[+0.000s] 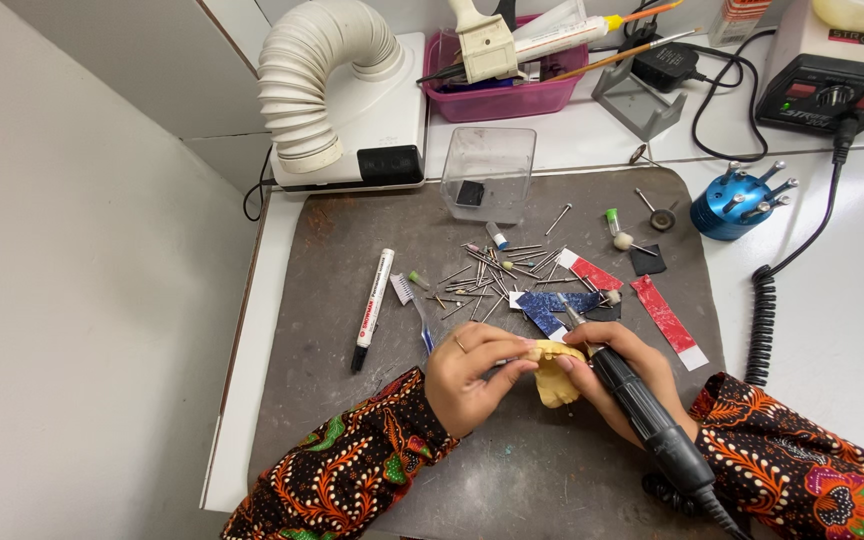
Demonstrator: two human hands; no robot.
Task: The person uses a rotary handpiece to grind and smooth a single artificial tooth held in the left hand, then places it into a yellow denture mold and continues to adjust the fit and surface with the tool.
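Observation:
My left hand (467, 375) grips a small yellow plaster dental cast (555, 377) from its left side, low over the grey mat (352, 260). My right hand (624, 375) holds a black rotary handpiece (642, 405) like a pen, and its fingers also touch the cast's right side. The handpiece's metal tip (572, 318) points up and left, just above the cast. Both sleeves are dark with an orange and green pattern.
Many loose burs (497, 268) lie scattered mid-mat, with red (667, 320) and blue (552, 305) paper strips, a marker (372, 308) and a small brush (414, 308). Behind stand a clear plastic cup (487, 172), a white suction hose (317, 85), a pink tray (502, 95), a blue bur stand (732, 205) and the motor control box (832, 85).

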